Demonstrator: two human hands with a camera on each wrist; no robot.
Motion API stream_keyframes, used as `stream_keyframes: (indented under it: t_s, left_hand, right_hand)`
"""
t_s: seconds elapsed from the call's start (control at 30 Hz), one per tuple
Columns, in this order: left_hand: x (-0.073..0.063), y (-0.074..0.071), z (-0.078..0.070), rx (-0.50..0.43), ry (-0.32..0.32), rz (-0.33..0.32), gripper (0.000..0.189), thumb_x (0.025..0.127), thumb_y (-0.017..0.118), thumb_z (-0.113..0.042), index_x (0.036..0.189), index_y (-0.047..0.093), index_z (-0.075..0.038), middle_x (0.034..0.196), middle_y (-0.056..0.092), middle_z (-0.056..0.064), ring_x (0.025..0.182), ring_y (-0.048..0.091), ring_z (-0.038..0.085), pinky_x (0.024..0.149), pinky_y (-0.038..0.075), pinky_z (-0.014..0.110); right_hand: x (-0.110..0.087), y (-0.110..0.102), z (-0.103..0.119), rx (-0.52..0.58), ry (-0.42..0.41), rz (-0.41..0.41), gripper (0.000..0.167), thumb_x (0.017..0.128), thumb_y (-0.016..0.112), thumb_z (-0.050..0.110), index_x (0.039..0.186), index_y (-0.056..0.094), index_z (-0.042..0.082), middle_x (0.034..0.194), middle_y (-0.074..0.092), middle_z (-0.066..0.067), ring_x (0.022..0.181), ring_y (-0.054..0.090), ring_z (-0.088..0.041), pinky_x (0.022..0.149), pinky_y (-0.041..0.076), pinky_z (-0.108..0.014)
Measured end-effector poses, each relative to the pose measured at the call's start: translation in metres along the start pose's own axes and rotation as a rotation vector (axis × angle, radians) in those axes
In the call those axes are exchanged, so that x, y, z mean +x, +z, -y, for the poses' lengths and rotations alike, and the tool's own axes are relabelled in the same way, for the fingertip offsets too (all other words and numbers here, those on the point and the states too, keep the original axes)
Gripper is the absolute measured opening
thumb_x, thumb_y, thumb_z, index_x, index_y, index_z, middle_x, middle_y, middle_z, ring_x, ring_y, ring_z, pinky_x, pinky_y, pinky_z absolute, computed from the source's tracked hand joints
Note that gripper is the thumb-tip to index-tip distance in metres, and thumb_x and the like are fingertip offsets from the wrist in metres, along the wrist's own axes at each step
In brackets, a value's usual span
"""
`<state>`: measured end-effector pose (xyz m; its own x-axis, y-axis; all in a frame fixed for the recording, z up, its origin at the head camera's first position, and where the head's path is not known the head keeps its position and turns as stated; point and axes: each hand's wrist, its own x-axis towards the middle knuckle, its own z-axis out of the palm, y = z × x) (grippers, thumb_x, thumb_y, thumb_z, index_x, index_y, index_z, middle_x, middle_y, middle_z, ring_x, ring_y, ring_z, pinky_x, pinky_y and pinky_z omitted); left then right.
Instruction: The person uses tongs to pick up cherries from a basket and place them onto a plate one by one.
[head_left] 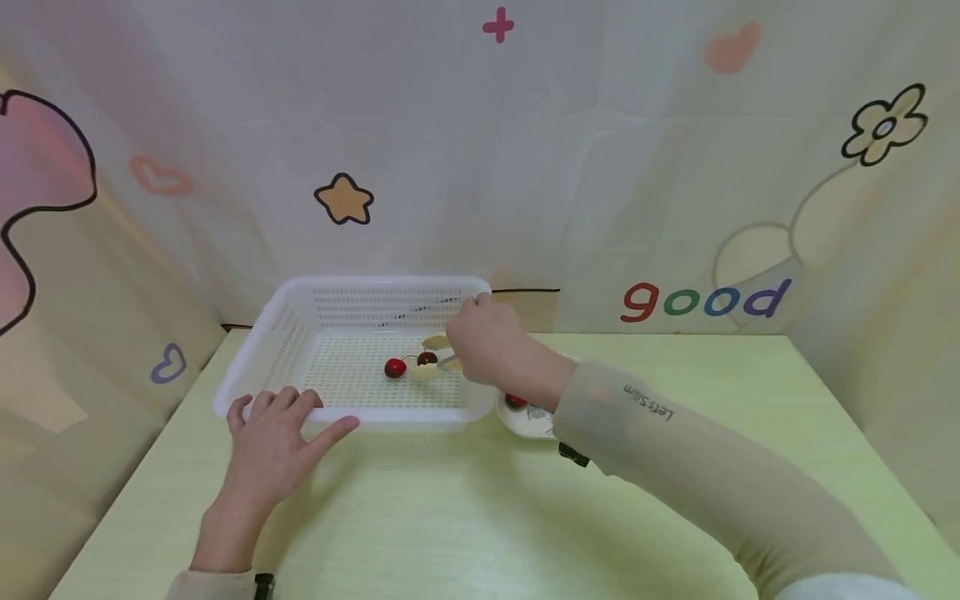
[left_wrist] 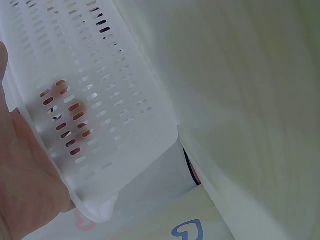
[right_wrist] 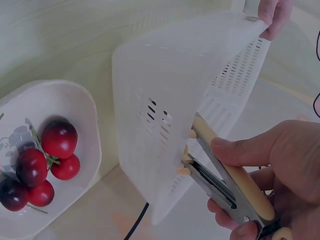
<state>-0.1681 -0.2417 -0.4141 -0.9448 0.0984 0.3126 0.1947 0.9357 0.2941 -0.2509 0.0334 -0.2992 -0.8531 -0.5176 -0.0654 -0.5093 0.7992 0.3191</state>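
A white perforated plastic basket (head_left: 420, 416) stands on the table. My left hand (head_left: 272, 446) grips its near rim, fingers over the edge and thumb outside; through the slots in the left wrist view, the fingers show inside. My right hand (head_left: 491, 340) holds a pair of tongs (right_wrist: 242, 182) with metal arms and pale yellow grips, reaching over the basket's right side. Inside the basket, a dark cherry (head_left: 427, 359) lies between the tongs' pale tips, and a red cherry (head_left: 395, 367) is just left of it, a stem running between them.
To the basket's right, partly under my right forearm, stands a white patterned dish (right_wrist: 70, 195) with several cherries (right_wrist: 59, 139) on it. A printed curtain (head_left: 600, 167) hangs behind the pale green table (head_left: 465, 517). A thin black cord (right_wrist: 136, 221) shows near the basket.
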Motion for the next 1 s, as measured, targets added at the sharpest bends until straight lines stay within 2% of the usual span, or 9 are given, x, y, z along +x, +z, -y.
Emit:
stream_keyframes:
  t_s: [0.13,0.23,0.37,0.63,0.87,1.0]
  left_hand:
    - [0.0,0.001,-0.001,-0.002,0.007,-0.002,0.062,0.092,0.06,-0.069,0.108,0.067,-0.01,0.1,0.062,0.007,0.103,0.05,0.041,0.102,0.015,0.073]
    - [0.001,0.002,-0.001,-0.001,0.008,-0.006,0.061,0.092,0.06,-0.069,0.108,0.067,-0.01,0.1,0.062,0.007,0.104,0.05,0.041,0.102,0.015,0.072]
    - [0.001,0.002,-0.001,-0.001,0.006,-0.007,0.062,0.092,0.061,-0.069,0.108,0.067,-0.01,0.1,0.062,0.007,0.104,0.05,0.041,0.102,0.015,0.072]
    - [0.0,0.001,-0.002,-0.001,0.003,-0.011,0.062,0.092,0.061,-0.069,0.107,0.067,-0.009,0.099,0.061,0.007,0.103,0.05,0.041,0.103,0.015,0.072]
    - [-0.001,0.001,-0.001,0.004,-0.002,-0.007,0.063,0.092,0.061,-0.069,0.108,0.067,-0.009,0.099,0.061,0.007,0.102,0.05,0.041,0.102,0.015,0.073]
    - [-0.001,0.001,0.0,0.005,-0.002,-0.009,0.063,0.092,0.061,-0.069,0.108,0.067,-0.009,0.099,0.062,0.008,0.102,0.05,0.041,0.102,0.014,0.073]
  right_hand:
    - [0.001,0.001,0.002,-0.016,0.004,0.016,0.006,0.094,0.067,0.016,0.096,0.072,0.013,0.098,0.064,-0.009,0.089,0.057,-0.024,0.068,0.054,-0.034]
    - [0.002,0.002,0.002,-0.011,0.009,0.02,0.005,0.094,0.067,0.015,0.093,0.071,0.014,0.097,0.063,-0.008,0.088,0.056,-0.023,0.068,0.054,-0.033]
    - [0.001,0.003,0.002,0.0,-0.004,0.012,0.007,0.094,0.066,0.014,0.088,0.07,0.015,0.091,0.061,-0.006,0.084,0.055,-0.022,0.064,0.052,-0.033]
    - [-0.003,0.003,0.002,-0.008,-0.019,-0.007,0.007,0.095,0.065,0.013,0.091,0.071,0.013,0.09,0.06,-0.007,0.081,0.053,-0.021,0.06,0.049,-0.03]
    - [-0.01,0.002,0.001,-0.003,-0.03,-0.042,0.012,0.096,0.064,0.014,0.084,0.068,0.015,0.085,0.057,-0.006,0.078,0.052,-0.02,0.053,0.045,-0.028]
    - [-0.013,0.002,-0.002,0.009,-0.034,-0.061,0.008,0.095,0.066,0.013,0.09,0.072,0.014,0.088,0.058,-0.006,0.08,0.052,-0.02,0.051,0.044,-0.027]
